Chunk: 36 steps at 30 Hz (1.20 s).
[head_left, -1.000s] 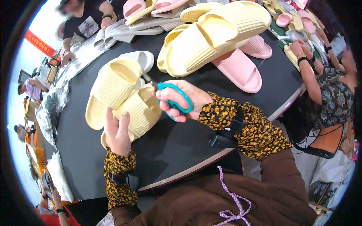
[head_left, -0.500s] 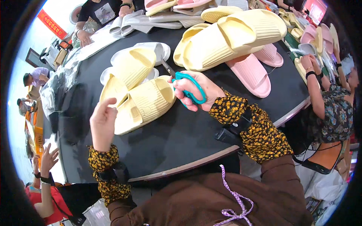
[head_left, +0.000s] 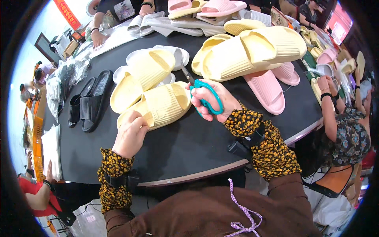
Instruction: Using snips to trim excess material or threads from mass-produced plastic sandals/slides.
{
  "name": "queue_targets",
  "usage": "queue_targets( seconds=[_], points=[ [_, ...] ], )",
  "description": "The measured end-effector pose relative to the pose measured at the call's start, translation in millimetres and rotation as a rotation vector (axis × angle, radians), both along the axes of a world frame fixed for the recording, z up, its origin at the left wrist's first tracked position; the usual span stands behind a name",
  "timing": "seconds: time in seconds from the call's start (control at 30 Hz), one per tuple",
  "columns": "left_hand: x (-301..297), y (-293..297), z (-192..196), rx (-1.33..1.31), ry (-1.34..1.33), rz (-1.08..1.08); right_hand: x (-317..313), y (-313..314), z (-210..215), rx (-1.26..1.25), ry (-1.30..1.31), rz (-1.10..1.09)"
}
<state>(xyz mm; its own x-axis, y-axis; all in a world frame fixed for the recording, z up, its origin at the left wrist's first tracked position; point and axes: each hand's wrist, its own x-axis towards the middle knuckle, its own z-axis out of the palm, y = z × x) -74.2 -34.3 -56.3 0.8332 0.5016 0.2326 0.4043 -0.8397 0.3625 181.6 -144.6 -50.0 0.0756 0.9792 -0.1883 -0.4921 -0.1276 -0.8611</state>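
My right hand [head_left: 215, 100] is closed around scissors [head_left: 209, 94] with teal handles, their metal blades pointing up and away over the slippers. With its fingers curled, my left hand [head_left: 132, 134] grips the near left end of a pale yellow slipper [head_left: 167, 102]. A second yellow slipper [head_left: 152, 69] lies crosswise behind it, on top of a pair of white slippers [head_left: 179, 53]. To the left, a pair of black slippers [head_left: 92, 104] rests on the dark tabletop.
Stacked yellow slippers [head_left: 229, 57] lie at the right, above pink slippers [head_left: 266, 91]. More grey and pink slippers [head_left: 179, 23] are heaped at the back. Clear plastic bags [head_left: 67, 75] line the left edge. Other people work around the black table [head_left: 189, 142], one person's hand [head_left: 98, 38] at far left.
My left hand has come down from above the table onto the near yellow slipper and closed on it. Black slippers lie where a dark blur was. My right hand still holds the scissors.
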Motion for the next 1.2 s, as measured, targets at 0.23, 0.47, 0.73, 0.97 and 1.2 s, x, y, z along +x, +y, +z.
queue_targets(
  seconds=[0.23,0.47,0.73,0.97,1.2],
  points=[
    [-11,-11,7,-0.127,-0.146,0.144,1,-2,0,0.004,-0.011,-0.003],
    [-67,-4,14,-0.323,-0.441,0.443,-3,3,3,-0.050,-0.076,-0.009],
    [-187,-17,6,-0.460,-1.101,0.734,-1,-1,1,-0.020,-0.060,-0.003],
    [-296,-35,-48,-0.434,-1.461,1.080,-7,1,-1,-0.037,-0.092,-0.015],
    [-564,-121,-176,0.030,-0.080,1.623,-24,9,12,0.067,-0.061,0.061]
  ],
)
